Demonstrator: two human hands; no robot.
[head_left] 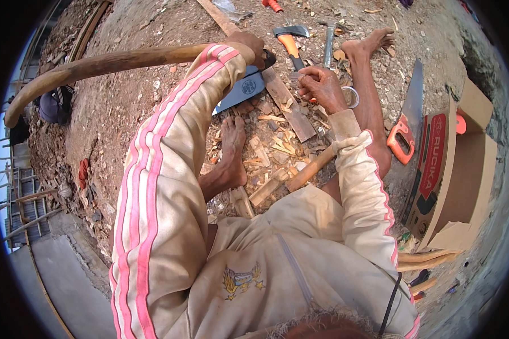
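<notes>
My left hand (249,47) is closed around the end of a long curved wooden pole (124,58), which sweeps out to the left. A dark end (270,58) shows just past its fingers. Below that hand lies a bluish flat blade (243,89) with a round mark, partly hidden by my sleeve. My right hand (322,89) is raised with curled fingers; a bit of orange shows under it, and what it holds, if anything, is hidden. A white bracelet (352,97) circles that wrist. Between the hands, a worn board (288,104) rests among wood chips.
An orange-handled axe (289,45) and a hammer (329,45) lie ahead. To the right are a handsaw (404,133) with an orange handle and an open cardboard box (464,186). A wooden handle (311,169) lies near my lap, between my bare feet.
</notes>
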